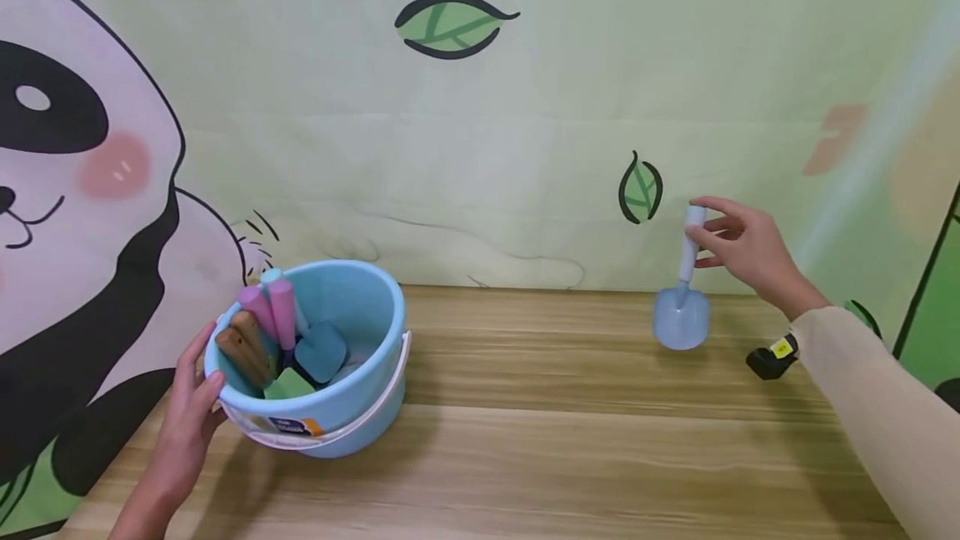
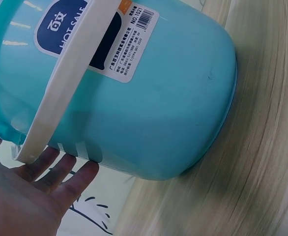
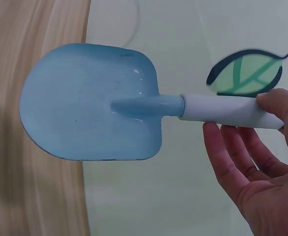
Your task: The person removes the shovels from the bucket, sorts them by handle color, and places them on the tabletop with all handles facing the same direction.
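My left hand holds the light blue bucket at its left rim, thumb at the edge and fingers along the outer wall. The bucket leans toward that hand. In the left wrist view the fingers touch the wall beside the white handle. Inside stand tools with pink grips, brown grips and a blue blade; a green piece is partly hidden. On the right, my right hand pinches the white grip of a blue hand trowel, its blade pointing down.
The wood-grain table runs back to a pale green cloth backdrop with a printed panda and leaves. Beneath the right wrist is a black device with a yellow label, beside the sleeve.
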### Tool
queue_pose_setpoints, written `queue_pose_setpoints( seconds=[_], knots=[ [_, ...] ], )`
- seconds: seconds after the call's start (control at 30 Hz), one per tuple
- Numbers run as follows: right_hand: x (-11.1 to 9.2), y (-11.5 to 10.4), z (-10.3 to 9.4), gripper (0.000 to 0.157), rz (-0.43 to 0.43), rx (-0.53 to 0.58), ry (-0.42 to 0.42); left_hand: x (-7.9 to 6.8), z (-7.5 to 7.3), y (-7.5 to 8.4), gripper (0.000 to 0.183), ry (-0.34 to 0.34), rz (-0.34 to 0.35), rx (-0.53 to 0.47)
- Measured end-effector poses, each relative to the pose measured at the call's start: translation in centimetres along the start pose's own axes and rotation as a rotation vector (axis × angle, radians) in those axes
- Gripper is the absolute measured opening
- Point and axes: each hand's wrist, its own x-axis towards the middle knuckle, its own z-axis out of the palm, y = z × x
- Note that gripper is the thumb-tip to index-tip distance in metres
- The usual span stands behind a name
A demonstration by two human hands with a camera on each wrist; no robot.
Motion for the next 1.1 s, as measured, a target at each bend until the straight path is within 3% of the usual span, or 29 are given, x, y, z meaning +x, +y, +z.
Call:
queue_pose_setpoints(
  seconds=[0.37,0.73,1.1],
  knots=[
    [-1.2,2.7,-1.5,0.058,0.057,-0.004,-0.056,-0.1,-0.1,0.2,0.06,0.004,-0.016,0.021],
    [-3.1,5.8,-2.4,0.065,0.15,0.056,-0.14,-0.1,0.2,0.2,0.06,-0.004,0.015,-0.023],
    [-4.2,8.4,-3.0,0.068,0.217,0.042,-0.208,-0.1,0.1,0.0,0.059,-0.013,0.034,-0.037]
  ],
)
